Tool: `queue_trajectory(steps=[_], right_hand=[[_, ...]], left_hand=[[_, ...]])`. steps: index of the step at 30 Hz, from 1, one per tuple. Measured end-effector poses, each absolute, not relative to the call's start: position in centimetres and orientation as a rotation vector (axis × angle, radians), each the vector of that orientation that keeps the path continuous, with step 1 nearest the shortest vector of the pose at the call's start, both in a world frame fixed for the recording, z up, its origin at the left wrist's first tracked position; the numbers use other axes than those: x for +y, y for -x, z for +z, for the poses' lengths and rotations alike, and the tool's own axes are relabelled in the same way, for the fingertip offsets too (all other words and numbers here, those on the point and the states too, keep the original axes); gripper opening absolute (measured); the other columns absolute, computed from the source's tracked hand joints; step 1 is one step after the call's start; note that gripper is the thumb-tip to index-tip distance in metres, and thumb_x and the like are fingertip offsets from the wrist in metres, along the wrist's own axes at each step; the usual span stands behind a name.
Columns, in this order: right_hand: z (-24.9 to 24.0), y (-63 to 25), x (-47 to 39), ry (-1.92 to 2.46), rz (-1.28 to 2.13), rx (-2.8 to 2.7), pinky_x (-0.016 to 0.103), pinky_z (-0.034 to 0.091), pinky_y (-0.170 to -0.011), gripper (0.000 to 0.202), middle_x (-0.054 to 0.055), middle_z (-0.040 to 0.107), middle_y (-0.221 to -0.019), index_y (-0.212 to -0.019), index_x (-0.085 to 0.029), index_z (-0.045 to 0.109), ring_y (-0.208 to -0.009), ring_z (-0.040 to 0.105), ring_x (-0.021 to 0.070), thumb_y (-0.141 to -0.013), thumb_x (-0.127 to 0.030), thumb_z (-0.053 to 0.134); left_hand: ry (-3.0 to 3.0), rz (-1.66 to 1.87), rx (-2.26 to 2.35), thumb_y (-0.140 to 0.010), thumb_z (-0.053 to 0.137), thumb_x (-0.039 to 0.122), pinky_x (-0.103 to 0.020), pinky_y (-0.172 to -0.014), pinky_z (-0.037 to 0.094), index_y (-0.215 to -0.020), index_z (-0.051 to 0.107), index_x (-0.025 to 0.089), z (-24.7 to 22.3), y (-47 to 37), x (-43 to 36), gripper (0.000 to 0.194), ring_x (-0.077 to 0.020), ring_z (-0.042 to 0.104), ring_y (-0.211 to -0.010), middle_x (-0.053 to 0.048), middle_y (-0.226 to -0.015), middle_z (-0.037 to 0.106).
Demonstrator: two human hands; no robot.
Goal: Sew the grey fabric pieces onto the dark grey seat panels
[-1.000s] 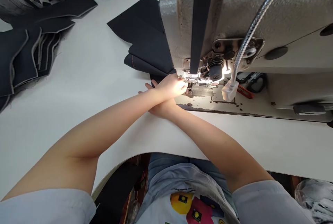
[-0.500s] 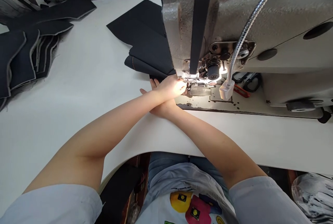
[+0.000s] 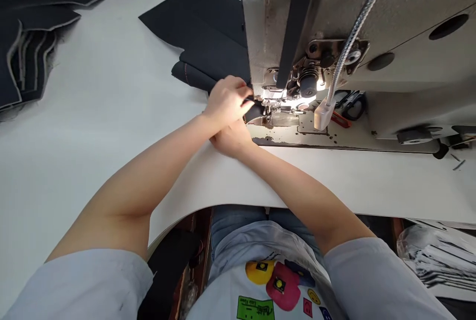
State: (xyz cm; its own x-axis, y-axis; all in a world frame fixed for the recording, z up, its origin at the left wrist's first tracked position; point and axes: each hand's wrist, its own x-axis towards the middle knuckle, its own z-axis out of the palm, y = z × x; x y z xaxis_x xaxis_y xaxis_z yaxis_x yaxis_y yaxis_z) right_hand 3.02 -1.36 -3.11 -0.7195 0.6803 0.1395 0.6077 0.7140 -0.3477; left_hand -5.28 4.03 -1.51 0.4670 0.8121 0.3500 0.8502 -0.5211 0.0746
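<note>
Dark navy fabric (image 3: 211, 32) lies folded on the table to the left of the sewing machine's needle area (image 3: 277, 106), with a line of orange stitching across its rolled lower edge. A small end of the cloth shows beside the presser foot. My left hand (image 3: 228, 101) crosses over the other one, its fingers bent and closed on the fabric edge just left of the foot. Beneath it, my right hand (image 3: 232, 137) rests at the table, by the front edge of the machine bed; its fingers are hidden behind the left hand and wrist.
The machine head (image 3: 316, 7) overhangs the right side, with a flexible lamp (image 3: 324, 114) hanging near the needle. Black-handled scissors (image 3: 353, 105) and a red-handled tool (image 3: 341, 120) lie on the bed behind it. Stacked dark fabric pieces (image 3: 31, 62) sit at the left.
My left hand has drawn back to the left and up from the presser foot, uncovering the cloth end there. The right hand's stretched fingers are now hidden. The view has shifted slightly.
</note>
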Motion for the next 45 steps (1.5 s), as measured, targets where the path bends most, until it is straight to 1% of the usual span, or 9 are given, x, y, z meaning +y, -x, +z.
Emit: queue_trajectory(steps=[9, 19, 24, 28, 32, 35, 37, 40, 45], right_hand=[[-2.0, -3.2, -1.7, 1.198, 0.360, -2.568, 0.049, 0.021, -0.120, 0.050, 0.021, 0.057, -0.132, -0.133, -0.004, 0.056, -0.135, 0.043, 0.0313, -0.086, -0.003, 0.039], [-2.2, -13.2, -6.4, 0.294, 0.813, -2.665, 0.045, 0.035, -0.116, 0.061, 0.006, 0.064, -0.132, -0.131, -0.021, 0.059, -0.122, 0.059, 0.0165, -0.080, 0.005, 0.037], [-2.0, -14.2, -9.0, 0.138, 1.061, -2.626, 0.040, 0.036, -0.116, 0.053, 0.005, 0.071, -0.119, -0.116, -0.017, 0.067, -0.124, 0.059, 0.0164, -0.077, 0.006, 0.039], [-2.0, -14.7, -8.8, 0.168, 1.196, -2.551, 0.037, 0.041, -0.112, 0.045, 0.002, 0.075, -0.106, -0.099, -0.019, 0.070, -0.112, 0.066, 0.0139, -0.078, 0.005, 0.039], [-1.3, -16.9, -8.7, 0.311, 1.184, -2.498, 0.039, 0.041, -0.110, 0.042, 0.002, 0.076, -0.099, -0.096, -0.020, 0.069, -0.104, 0.068, 0.0149, -0.078, 0.001, 0.038], [0.6, -18.1, -8.9, 0.371, 1.340, -2.530, 0.041, 0.035, -0.113, 0.041, 0.001, 0.075, -0.106, -0.108, -0.021, 0.068, -0.109, 0.066, 0.0165, -0.083, -0.007, 0.039], [2.3, -17.9, -8.5, 0.548, 1.434, -2.545, 0.035, 0.046, -0.099, 0.033, 0.001, 0.075, -0.098, -0.110, -0.022, 0.067, -0.095, 0.069, 0.0160, -0.092, -0.019, 0.040], [4.1, -15.8, -6.8, 1.212, 1.103, -2.552, 0.029, 0.046, -0.066, 0.029, 0.001, 0.071, -0.079, -0.096, -0.021, 0.066, -0.071, 0.064, 0.0166, -0.096, -0.040, 0.044], [3.5, -11.3, -3.8, 1.704, 0.522, -2.573, 0.027, 0.035, -0.059, 0.037, 0.003, 0.068, -0.088, -0.097, -0.022, 0.060, -0.077, 0.063, 0.0211, -0.088, -0.057, 0.058]], left_hand=[[2.497, -0.559, -1.495, -0.082, 0.066, 0.048, -0.043, -0.087, 0.044, -0.105, 0.068, 0.022, -3.3, 8.9, 8.3, 0.035, -0.0312, 0.058, -0.108, -0.010, -0.112, 0.071], [2.375, 0.676, -1.995, -0.096, 0.043, 0.053, -0.040, -0.085, 0.047, -0.133, 0.051, -0.002, 6.8, 4.6, -10.2, 0.066, -0.0355, 0.063, -0.104, -0.026, -0.110, 0.066], [2.498, 0.444, -1.846, -0.097, 0.047, 0.051, -0.042, -0.109, 0.036, -0.153, 0.028, 0.014, 4.1, 8.0, -10.0, 0.070, -0.0365, 0.035, -0.141, -0.025, -0.153, 0.035], [2.687, 0.511, -1.749, -0.097, 0.044, 0.054, -0.040, -0.115, 0.031, -0.154, 0.025, 0.022, 3.7, 13.1, -6.8, 0.068, -0.0302, 0.028, -0.146, -0.015, -0.160, 0.024], [2.322, 0.762, -2.215, -0.098, 0.040, 0.050, -0.044, -0.096, 0.048, -0.151, 0.032, 0.016, 7.7, 13.6, -7.8, 0.063, -0.0372, 0.053, -0.126, -0.020, -0.144, 0.047], [2.412, 0.538, -2.134, -0.100, 0.037, 0.044, -0.038, -0.088, 0.050, -0.145, 0.039, 0.020, 9.8, 10.6, -9.9, 0.051, -0.0313, 0.059, -0.117, -0.013, -0.135, 0.056], [2.580, 0.335, -1.927, -0.099, 0.041, 0.047, -0.035, -0.085, 0.050, -0.135, 0.049, 0.020, 9.1, 8.1, -10.7, 0.046, -0.0280, 0.059, -0.113, -0.011, -0.125, 0.061], [2.831, 0.341, -1.651, -0.097, 0.047, 0.045, -0.030, -0.072, 0.048, -0.107, 0.064, 0.015, 5.9, 5.7, -11.0, 0.036, -0.0240, 0.063, -0.093, -0.012, -0.101, 0.065], [3.015, 0.224, -1.382, -0.094, 0.048, 0.020, -0.028, -0.056, 0.039, -0.080, 0.063, 0.015, 1.5, 5.3, -12.5, 0.022, -0.0182, 0.058, -0.067, -0.007, -0.075, 0.062]])
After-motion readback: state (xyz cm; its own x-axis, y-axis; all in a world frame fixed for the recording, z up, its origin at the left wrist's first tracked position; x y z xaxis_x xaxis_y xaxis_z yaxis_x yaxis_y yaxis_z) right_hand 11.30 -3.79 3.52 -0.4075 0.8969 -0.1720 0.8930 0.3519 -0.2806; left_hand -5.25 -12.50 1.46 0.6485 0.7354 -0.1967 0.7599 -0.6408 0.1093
